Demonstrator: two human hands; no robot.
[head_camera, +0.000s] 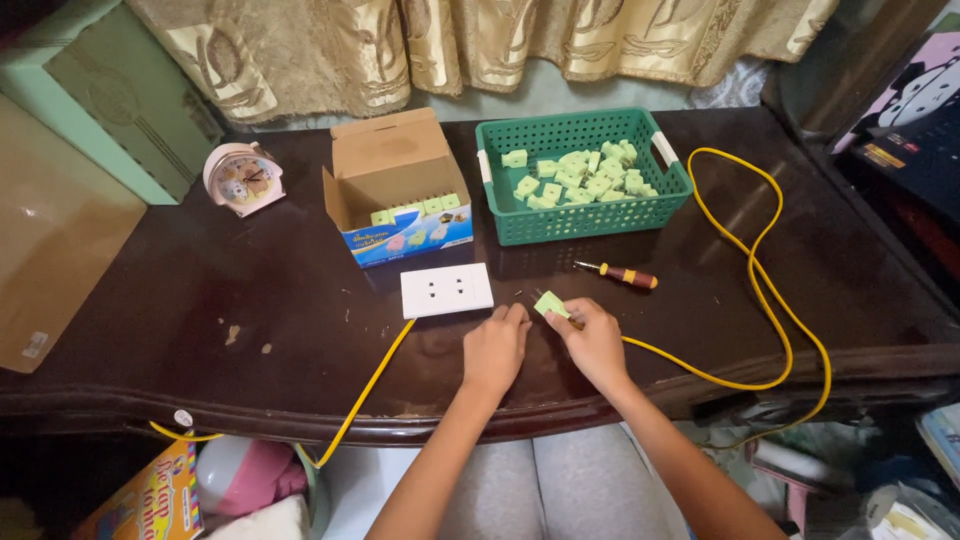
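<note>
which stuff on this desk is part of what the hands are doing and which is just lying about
In use:
- pale green plug, held by right hand
- left hand, beside it
- yellow cable
- white socket plate
- screwdriver
- green basket of plugs
- open carton of plugs

Lying about:
- pink alarm clock
- curtain

Open cardboard box (398, 190) at table centre-back, just left of green basket: brown flaps up, front panel blue and white with small pictures, pale green pieces inside. Flat brown cardboard (50, 240) leaning at far left, small white label (36, 345) near its lower edge. Pale green box (110, 90) with tan panel behind it, upper left. Colourful printed package (150, 495), orange and yellow, below table edge at lower left. Dark package with pink and white cartoon print (915, 110) at far right.
</note>
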